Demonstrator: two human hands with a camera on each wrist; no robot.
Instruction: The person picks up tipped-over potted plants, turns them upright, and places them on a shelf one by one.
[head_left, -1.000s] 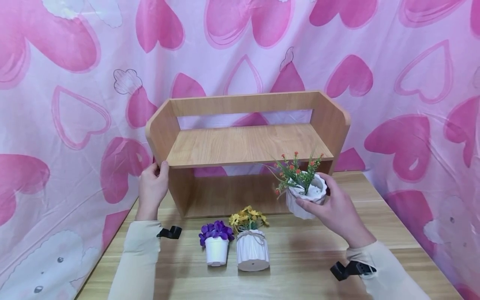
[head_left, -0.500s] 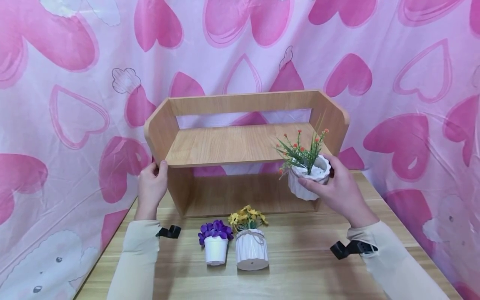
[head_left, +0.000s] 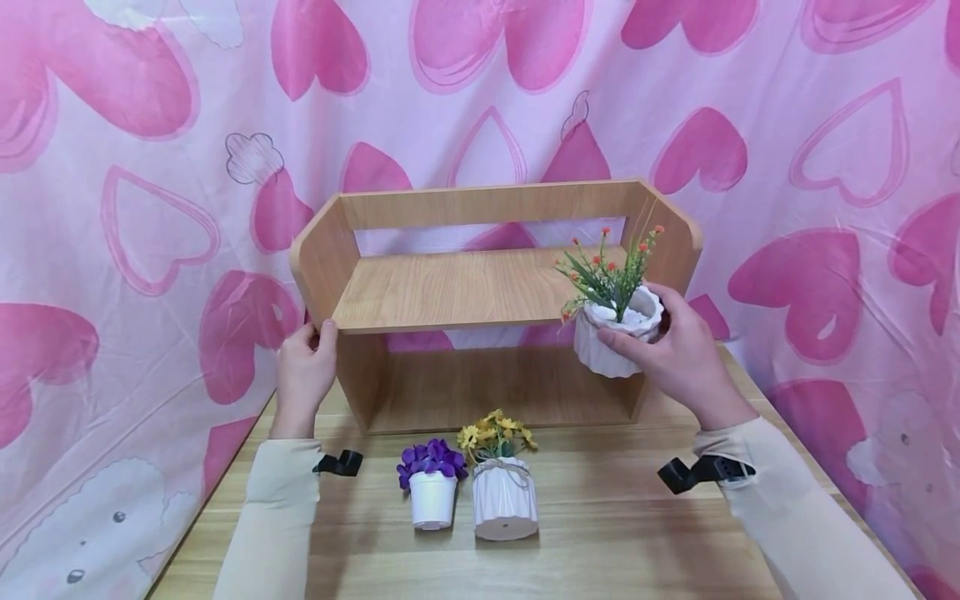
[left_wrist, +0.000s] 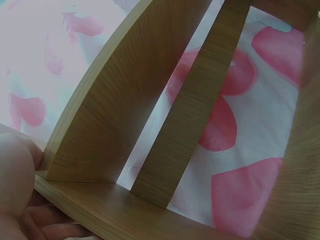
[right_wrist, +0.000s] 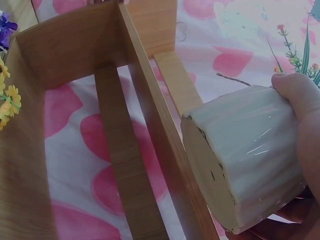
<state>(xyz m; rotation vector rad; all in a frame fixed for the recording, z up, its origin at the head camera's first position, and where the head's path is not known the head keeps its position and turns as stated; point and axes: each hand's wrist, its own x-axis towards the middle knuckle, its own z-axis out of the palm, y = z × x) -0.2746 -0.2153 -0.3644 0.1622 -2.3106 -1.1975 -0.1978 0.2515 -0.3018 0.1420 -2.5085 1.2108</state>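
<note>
A white ribbed flowerpot (head_left: 604, 343) with green sprigs and small orange-red flowers is in my right hand (head_left: 686, 354), thumb in front and fingers round its far side. It hangs before the right end of the upper board of a two-tier wooden shelf (head_left: 450, 287). In the right wrist view the pot's base (right_wrist: 212, 175) faces the board's edge; I cannot tell whether they touch. My left hand (head_left: 306, 375) grips the left side panel's front edge, at the upper board's level. In the left wrist view its fingers (left_wrist: 47, 220) curl around that panel.
On the table (head_left: 600, 533) before the shelf stand a white pot with purple flowers (head_left: 432, 500) and a ribbed white pot with yellow flowers (head_left: 506, 504), tied with twine. A pink heart-patterned cloth (head_left: 480, 92) hangs behind and at both sides.
My right hand has lifted the orange-flowered pot from in front of the lower tier to about the upper board's height. The left hand keeps its grip on the shelf panel.
</note>
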